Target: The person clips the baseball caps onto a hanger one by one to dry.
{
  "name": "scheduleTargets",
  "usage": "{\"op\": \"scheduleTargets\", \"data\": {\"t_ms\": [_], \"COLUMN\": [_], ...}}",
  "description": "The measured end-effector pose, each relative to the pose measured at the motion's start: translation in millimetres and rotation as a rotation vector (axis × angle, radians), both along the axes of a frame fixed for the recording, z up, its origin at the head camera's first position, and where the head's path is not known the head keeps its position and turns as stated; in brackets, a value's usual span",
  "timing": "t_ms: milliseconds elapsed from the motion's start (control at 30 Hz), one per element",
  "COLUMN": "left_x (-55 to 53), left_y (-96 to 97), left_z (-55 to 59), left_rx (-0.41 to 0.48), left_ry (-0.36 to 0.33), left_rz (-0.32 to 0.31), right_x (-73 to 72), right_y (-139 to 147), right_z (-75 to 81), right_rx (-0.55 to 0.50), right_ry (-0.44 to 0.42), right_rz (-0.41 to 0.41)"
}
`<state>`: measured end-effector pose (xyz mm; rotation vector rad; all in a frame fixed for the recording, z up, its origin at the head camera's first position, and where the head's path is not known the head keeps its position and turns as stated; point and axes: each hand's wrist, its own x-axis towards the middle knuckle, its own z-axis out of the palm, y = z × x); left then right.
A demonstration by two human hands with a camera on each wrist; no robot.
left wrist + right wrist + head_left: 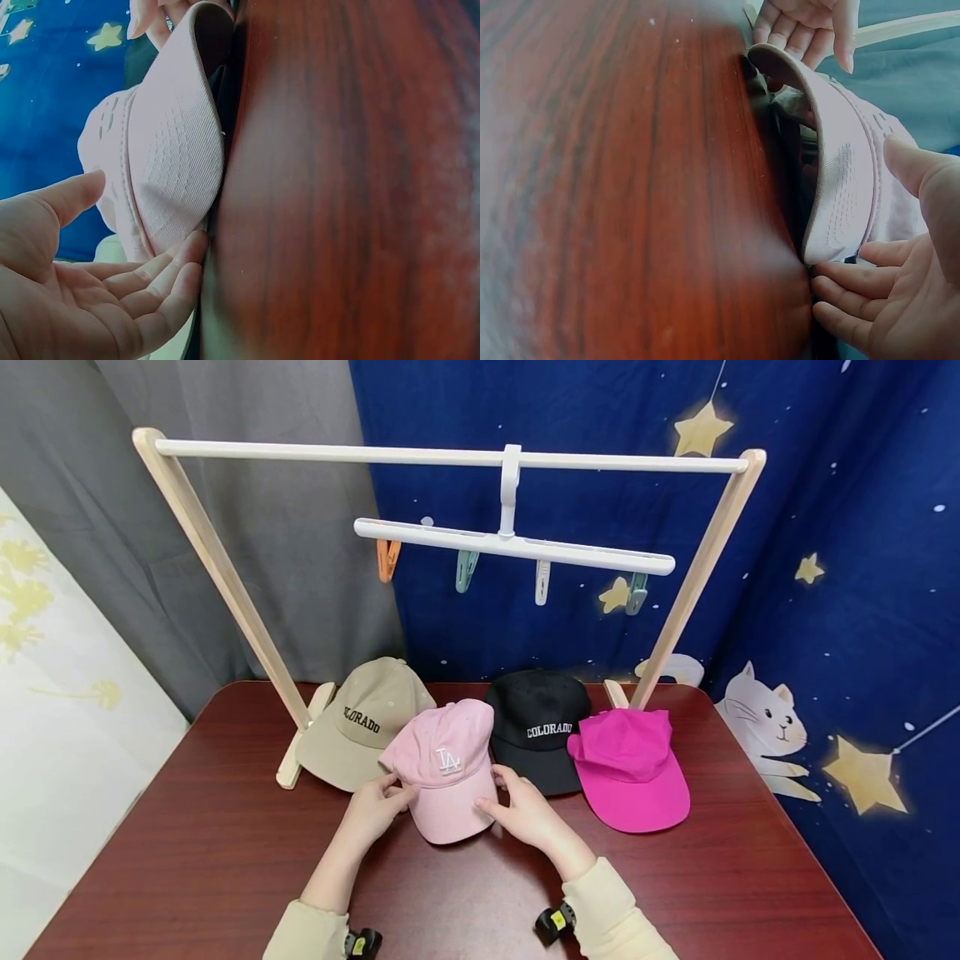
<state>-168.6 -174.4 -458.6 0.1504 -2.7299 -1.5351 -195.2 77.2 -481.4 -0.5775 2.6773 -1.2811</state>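
Note:
A pale pink cap with a white LA emblem [448,762] lies on the table between both hands, brim toward me. My left hand [377,804] is at its left side, thumb raised beside the crown, relaxed fingers [161,289] low at the brim's edge. At the opposite side, my right hand [529,810] has its thumb spread over the brim and nearly straight fingers [859,281] at the brim's lower edge. A beige COLORADO cap [386,689] sits behind to the left. The black COLORADO cap [536,697] and a magenta cap [630,797] are to the right.
Behind the caps stands a wooden rack [247,618] with a white crossbar [315,452]. From it hangs a white hanger [450,535], slightly tilted, with orange [387,560], green [466,570], white [542,582] and dark green [637,593] clips. Curtains [840,568] close off the back.

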Motion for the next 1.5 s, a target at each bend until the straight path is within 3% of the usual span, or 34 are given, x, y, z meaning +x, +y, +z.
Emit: {"op": "scheduleTargets", "data": {"t_ms": [133, 367, 633, 1167, 1500], "left_x": [0.8, 2.7, -0.6, -1.6, -2.4], "left_y": [0.2, 3.1, 4.7, 5.7, 7.3], "left_z": [-0.7, -3.1, -1.3, -2.5, -1.7], "left_rx": [0.017, 0.021, -0.017, -0.011, 0.151], "left_ry": [0.005, 0.128, 0.028, 0.049, 0.027], "left_rz": [0.003, -0.027, 0.007, 0.016, 0.015], "right_x": [0.4, -0.3, -0.3, 0.3, -0.8], "right_y": [-0.4, -0.1, -0.6, -2.5, -2.7], "right_z": [0.2, 0.5, 1.2, 1.6, 3.4], "right_rx": [0.000, -0.015, -0.049, -0.091, -0.129], "right_ry": [-0.014, -0.007, 0.004, 0.018, 0.009], "right_rz": [-0.013, -0.036, -0.057, -0.096, -0.116]}}
